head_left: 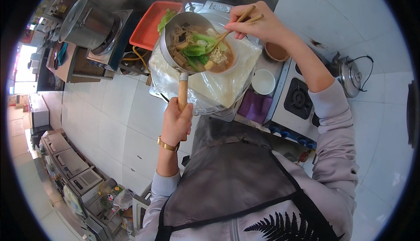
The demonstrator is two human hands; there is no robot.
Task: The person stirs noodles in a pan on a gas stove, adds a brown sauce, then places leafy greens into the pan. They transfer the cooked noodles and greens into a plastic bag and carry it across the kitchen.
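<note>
My left hand (177, 120) is closed round the wooden handle of a metal saucepan (164, 48), which is tilted to the right. Noodles, green leaves (195, 50) and chunks in brown broth fill the pan. At its right lip sits a pale round bowl (235, 61) with noodles and broth in it, partly hidden by the pan. Between the fingers of my right hand (258, 22) is a pair of wooden chopsticks (232, 29), their tips among the leaves and noodles where pan and bowl meet. Clear plastic sheeting (243, 77) lies under the bowl.
An orange basket (144, 29) with leafy greens stands at the back left. To the right are a small white bowl (263, 82), a purple cloth (254, 105), a gas stove (297, 99) and a kettle (348, 77). A large pot (87, 24) rests on a burner far left.
</note>
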